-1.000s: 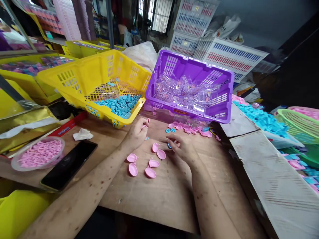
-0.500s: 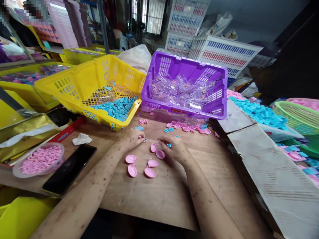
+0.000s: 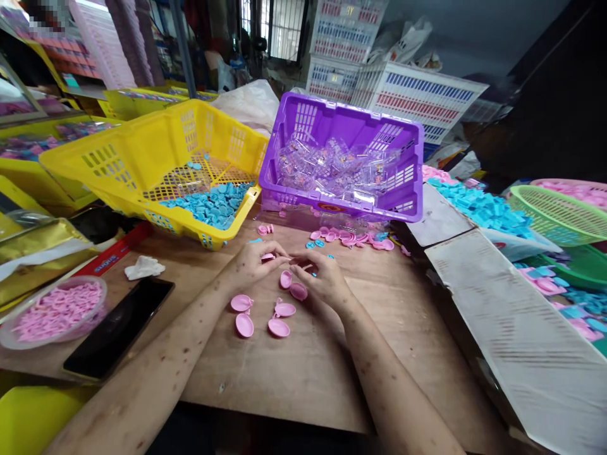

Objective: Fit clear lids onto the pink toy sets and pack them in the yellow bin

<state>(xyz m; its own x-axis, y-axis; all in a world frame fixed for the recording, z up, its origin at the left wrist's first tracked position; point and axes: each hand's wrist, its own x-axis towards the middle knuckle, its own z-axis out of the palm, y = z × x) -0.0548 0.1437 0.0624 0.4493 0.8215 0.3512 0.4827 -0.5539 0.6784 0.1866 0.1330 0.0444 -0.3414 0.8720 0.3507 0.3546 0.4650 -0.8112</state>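
Observation:
My left hand [image 3: 256, 262] is closed round a small pink plastic piece [image 3: 268, 256], of which only part shows. Opposite it, my right hand [image 3: 322, 275] is curled, with a bit of a small blue plastic piece [image 3: 313, 274] showing among its fingers. The fingertips of both hands meet above the wooden table, and what lies between them is hard to see. Just below are a pink oval dish-shaped piece [image 3: 285, 279] and a second pink oval piece [image 3: 298, 291]. Closer to me lie two joined pairs of pink ovals, one pair [image 3: 244, 325] on the left, another [image 3: 279, 327] on the right.
Behind the hands stand a yellow basket [image 3: 61, 155] with blue pieces and a purple crate [image 3: 417, 170] of clear packs. Pink pieces [image 3: 351, 237] lie before the crate. At left are a phone [image 3: 118, 328] and a tub [image 3: 7, 335] of pink parts; cardboard [image 3: 512, 328] borders the right.
My hands have come together until the fingertips meet; before, they were apart. The right hand has lifted its blue piece inward. The whole view has shifted slightly.

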